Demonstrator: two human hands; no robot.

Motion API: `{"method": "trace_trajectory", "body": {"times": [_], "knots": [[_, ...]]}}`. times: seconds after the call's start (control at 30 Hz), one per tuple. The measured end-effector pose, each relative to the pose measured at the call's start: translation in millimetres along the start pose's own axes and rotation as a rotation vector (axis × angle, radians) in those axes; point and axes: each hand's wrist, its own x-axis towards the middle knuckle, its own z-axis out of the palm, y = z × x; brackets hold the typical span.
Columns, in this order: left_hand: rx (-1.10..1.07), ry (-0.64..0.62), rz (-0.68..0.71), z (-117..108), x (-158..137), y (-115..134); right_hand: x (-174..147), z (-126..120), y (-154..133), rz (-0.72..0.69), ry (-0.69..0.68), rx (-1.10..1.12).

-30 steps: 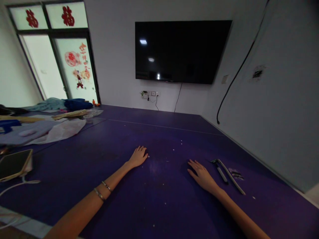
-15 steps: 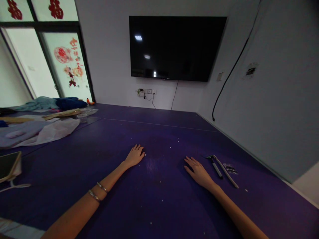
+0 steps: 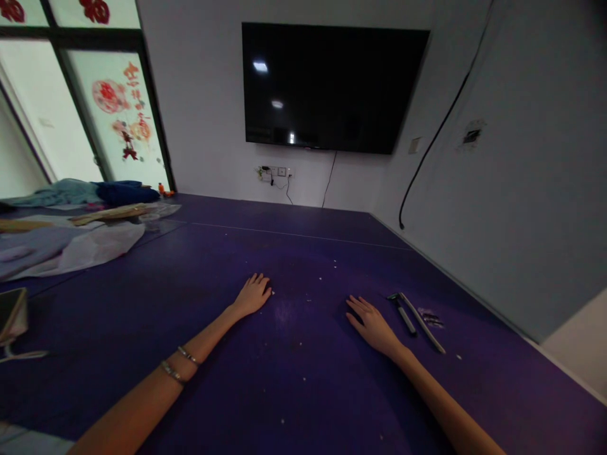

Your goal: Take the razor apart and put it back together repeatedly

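My left hand (image 3: pixel 251 295) lies palm down on the purple tabletop (image 3: pixel 279 379), fingers stretched out and holding nothing. A tiny white scrap sits by its thumb. Palm down as well, my right hand (image 3: pixel 372 323) rests farther right with its fingers apart, also without anything in it. Just to its right are a slim dark-and-grey tool (image 3: pixel 406 318), perhaps a craft knife, and a long curved grey strip (image 3: pixel 423 322), whose far ends meet. Beside the strip lies a small clear packet (image 3: pixel 430 317) with dark pieces inside.
White specks dot the surface. At the left lie plastic sheeting (image 3: pixel 102 245), folded blue cloth (image 3: pixel 127 192) and a phone-like device (image 3: pixel 12 316) with a strap. A black cable (image 3: pixel 434 136) hangs along the right wall. A television (image 3: pixel 334 88) is mounted on the far wall.
The whole view has shifted slightly, so things appear a little farther left. Both hands stay flat in the same places on the tabletop.
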Motion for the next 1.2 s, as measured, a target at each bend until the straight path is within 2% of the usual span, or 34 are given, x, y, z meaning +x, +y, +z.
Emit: {"method": "trace_trajectory", "body": {"times": [0.43, 0.5, 0.6, 0.67, 0.73, 0.83, 0.93, 1.07, 1.2], "knots": [[-0.017, 0.003, -0.007, 3.0, 2.6, -3.9, 0.1, -1.2, -1.3, 0.013, 0.017, 0.075], [-0.019, 0.015, -0.006, 4.1, 2.8, -5.2, 1.0, -3.9, 1.0, 0.019, 0.067, 0.127], [-0.009, 0.029, 0.0, 6.3, 3.4, -7.4, 3.1, -17.4, 13.1, 0.059, 0.211, 0.153], [0.0, 0.029, -0.001, 6.9, 3.7, -8.2, 2.9, -32.7, 26.7, 0.145, 0.313, 0.118], [0.012, 0.022, 0.003, 6.5, 3.9, -8.3, -0.1, -49.4, 42.2, 0.27, 0.345, 0.066], [0.035, 0.016, 0.011, 5.5, 4.2, -7.9, -9.6, -68.1, 63.4, 0.428, 0.263, 0.002], [0.041, 0.023, 0.006, 5.3, 4.5, -8.3, -20.2, -74.8, 76.4, 0.521, 0.2, 0.003], [0.029, 0.038, 0.013, 6.2, 5.1, -9.7, -29.0, -75.0, 78.9, 0.611, 0.136, -0.014], [0.024, 0.044, 0.013, 6.6, 5.6, -10.1, -31.9, -72.8, 73.4, 0.636, 0.042, -0.076]]}}
